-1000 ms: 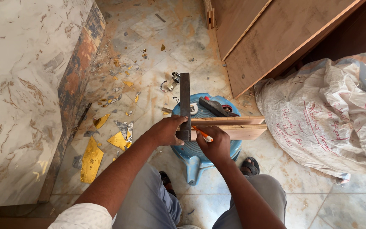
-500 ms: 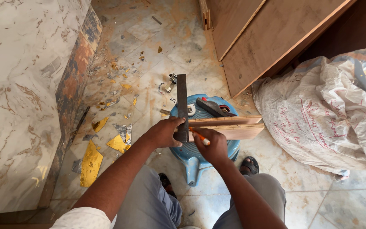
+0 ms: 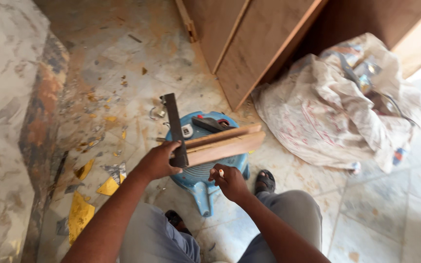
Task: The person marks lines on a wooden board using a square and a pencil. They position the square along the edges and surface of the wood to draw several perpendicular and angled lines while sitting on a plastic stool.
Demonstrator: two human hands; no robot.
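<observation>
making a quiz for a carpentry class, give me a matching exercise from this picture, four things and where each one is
Things:
1. dark square tool
2. wooden plank
3. pencil
4. white sack

Places:
A. in the right hand
B. lying across the blue stool
C. on the floor beside the wooden panels
D. pressed against the plank by the left hand

Pairs: 1-D, 2-B, 3-A, 4-C

One stool (image 3: 205,178); two wooden strips (image 3: 230,141); one sack (image 3: 337,107)

the scene is evenly lit by soft daylight; glare is seen at the right edge, and slight blur is noticed throughout.
</observation>
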